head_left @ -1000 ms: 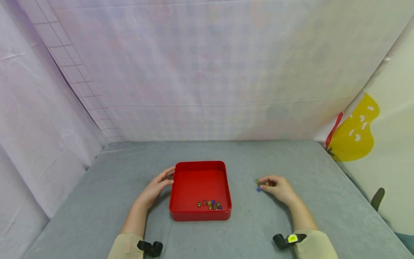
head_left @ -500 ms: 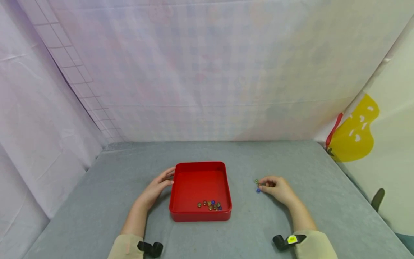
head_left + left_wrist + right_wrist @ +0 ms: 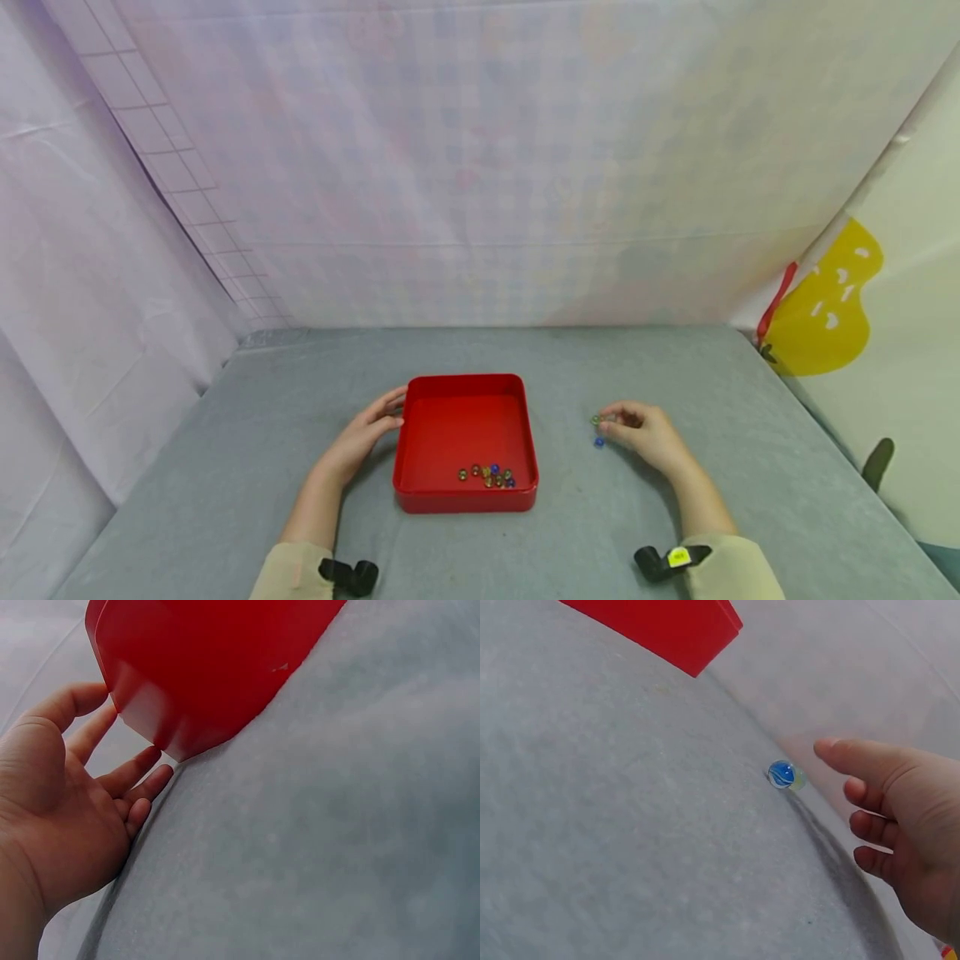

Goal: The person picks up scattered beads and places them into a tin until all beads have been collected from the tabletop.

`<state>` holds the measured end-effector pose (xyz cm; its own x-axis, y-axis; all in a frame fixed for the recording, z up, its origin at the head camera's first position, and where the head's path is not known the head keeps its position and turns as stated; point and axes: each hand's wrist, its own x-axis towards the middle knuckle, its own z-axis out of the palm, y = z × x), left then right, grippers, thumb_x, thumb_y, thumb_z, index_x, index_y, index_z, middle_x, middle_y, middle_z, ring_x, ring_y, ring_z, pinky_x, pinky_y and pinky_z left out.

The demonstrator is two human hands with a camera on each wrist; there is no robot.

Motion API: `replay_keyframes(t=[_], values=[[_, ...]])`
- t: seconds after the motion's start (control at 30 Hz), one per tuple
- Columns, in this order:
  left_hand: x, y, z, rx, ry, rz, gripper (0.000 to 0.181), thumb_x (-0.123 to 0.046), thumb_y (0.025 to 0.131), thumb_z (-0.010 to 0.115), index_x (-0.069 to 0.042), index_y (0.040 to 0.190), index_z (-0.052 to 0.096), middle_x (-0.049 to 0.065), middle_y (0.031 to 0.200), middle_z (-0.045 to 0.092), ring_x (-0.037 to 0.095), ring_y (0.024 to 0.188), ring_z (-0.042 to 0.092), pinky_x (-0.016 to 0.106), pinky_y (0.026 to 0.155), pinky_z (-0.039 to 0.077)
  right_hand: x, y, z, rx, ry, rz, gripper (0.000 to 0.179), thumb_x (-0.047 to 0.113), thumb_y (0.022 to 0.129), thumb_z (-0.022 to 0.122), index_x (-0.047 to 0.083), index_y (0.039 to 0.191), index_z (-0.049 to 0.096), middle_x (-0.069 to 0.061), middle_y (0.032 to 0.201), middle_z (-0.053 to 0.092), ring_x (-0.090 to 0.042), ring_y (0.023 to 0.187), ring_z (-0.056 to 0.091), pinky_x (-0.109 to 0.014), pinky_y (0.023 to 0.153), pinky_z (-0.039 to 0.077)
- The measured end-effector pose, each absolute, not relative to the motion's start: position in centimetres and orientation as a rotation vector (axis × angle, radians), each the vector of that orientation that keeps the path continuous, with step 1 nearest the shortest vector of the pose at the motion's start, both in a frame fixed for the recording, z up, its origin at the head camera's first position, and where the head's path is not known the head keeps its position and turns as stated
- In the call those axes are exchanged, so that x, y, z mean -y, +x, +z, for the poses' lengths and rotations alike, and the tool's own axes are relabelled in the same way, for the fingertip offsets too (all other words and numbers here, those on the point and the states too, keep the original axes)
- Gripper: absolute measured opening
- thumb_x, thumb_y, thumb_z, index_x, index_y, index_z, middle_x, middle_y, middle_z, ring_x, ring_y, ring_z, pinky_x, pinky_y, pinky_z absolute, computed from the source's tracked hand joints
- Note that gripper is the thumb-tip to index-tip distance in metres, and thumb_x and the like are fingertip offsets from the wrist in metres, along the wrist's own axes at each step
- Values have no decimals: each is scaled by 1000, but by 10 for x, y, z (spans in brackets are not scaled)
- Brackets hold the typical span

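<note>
A shallow red tray (image 3: pixel 461 425) stands on the grey cloth, with several glass marbles (image 3: pixel 488 476) gathered near its front right corner. My left hand (image 3: pixel 358 437) touches the tray's left side with spread fingertips, which the left wrist view shows against the outer wall. To the right of the tray, my right hand (image 3: pixel 651 435) has its thumb and forefinger together, seemingly pinching a small amber marble that is mostly hidden. Beside those fingertips lie a green marble (image 3: pixel 595 420) and a blue marble (image 3: pixel 599 442). In the right wrist view the blue swirled marble (image 3: pixel 781 774) partly covers the green one.
Grey cloth (image 3: pixel 300 367) covers the table. A pale checked curtain (image 3: pixel 480 167) hangs behind it, with white sheeting (image 3: pixel 82 250) on the left. On the right-hand cloth is a yellow printed shape (image 3: pixel 825 308). Dark wrist cameras (image 3: pixel 660 562) sit at both cuffs.
My right hand's fingertips have shifted slightly up and away from the blue marble, and the amber marble has moved with them. My left hand and the tray stay in place.
</note>
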<state>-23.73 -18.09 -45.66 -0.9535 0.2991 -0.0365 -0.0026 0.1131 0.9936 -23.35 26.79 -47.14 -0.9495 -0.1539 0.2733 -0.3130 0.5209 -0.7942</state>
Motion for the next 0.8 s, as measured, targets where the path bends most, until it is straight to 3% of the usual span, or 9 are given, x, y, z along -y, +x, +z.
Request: replay_keyframes(t=[0.3, 0.6, 0.8], values=[[181, -238, -458, -2164, 292, 1928, 52, -12, 97, 53, -11, 147, 37, 17, 148, 35, 32, 135, 30, 55, 108, 20, -261, -232, -464, 2551, 408, 1348, 17, 10, 83, 75, 2, 98, 72, 1, 71, 52, -10, 62, 45, -25, 54, 38], [181, -239, -459, -2170, 284, 1925, 53, -12, 97, 54, -11, 147, 38, 17, 148, 36, 31, 135, 30, 55, 108, 20, -240, -212, -429, 2519, 450, 1330, 12, 0, 83, 72, -5, 94, 70, -8, 69, 53, -13, 59, 44, -23, 51, 36], [181, -239, -459, -2169, 296, 1930, 53, -12, 97, 54, -10, 148, 37, 18, 148, 35, 32, 135, 30, 55, 108, 20, -242, -220, -438, 2498, 468, 1330, 12, 2, 83, 73, -2, 94, 71, -3, 68, 53, -12, 59, 45, -25, 50, 36]])
